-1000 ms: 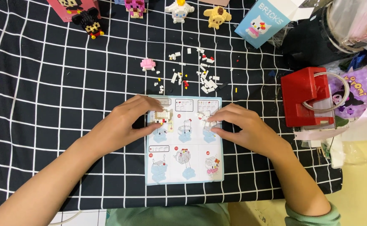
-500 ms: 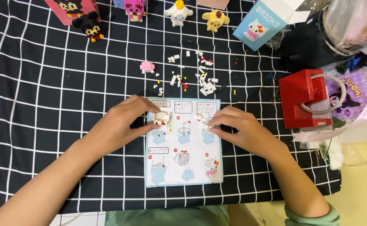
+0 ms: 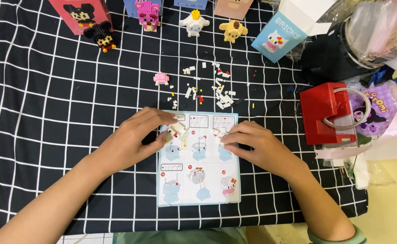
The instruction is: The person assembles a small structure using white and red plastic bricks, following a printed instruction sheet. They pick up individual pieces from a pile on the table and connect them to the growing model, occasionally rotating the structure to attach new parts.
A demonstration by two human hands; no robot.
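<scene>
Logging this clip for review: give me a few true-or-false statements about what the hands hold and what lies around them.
1. The left hand pinches a small white brick assembly. True.
2. Both hands rest over the instruction sheet. True.
3. The right hand grips the red box. False: its fingertips hold small white bricks over the sheet.
4. The loose brick pieces lie on a plain wooden table. False: on a black checked cloth.

Matt checked cloth (image 3: 49,90); glossy paper instruction sheet (image 3: 198,180); plastic bricks (image 3: 221,97).
</scene>
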